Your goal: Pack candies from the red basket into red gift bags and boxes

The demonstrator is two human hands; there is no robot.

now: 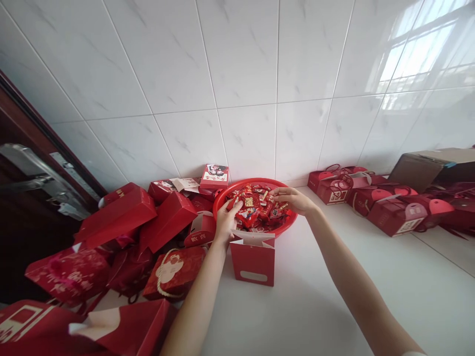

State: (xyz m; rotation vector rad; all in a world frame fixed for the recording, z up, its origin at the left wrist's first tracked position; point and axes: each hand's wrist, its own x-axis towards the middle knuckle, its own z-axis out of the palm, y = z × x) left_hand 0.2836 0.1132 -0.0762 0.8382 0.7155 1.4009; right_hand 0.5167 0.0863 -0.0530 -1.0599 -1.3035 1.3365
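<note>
A round red plastic basket stands against the tiled wall, filled with candies in red and gold wrappers. At its left side my left hand is closed on a red wrapped candy, the thumb on top. Over the right part of the pile, my right hand has its fingers bent together at a wrapped candy; its fingertips are partly lost among the wrappers. Just in front of the basket, an upright red gift box stands with its top flaps open.
Red gift boxes lie heaped on the left, some tilted over one another. More handled boxes stand in a group at the right, by a brown cardboard box. A dark door with a metal handle is at far left.
</note>
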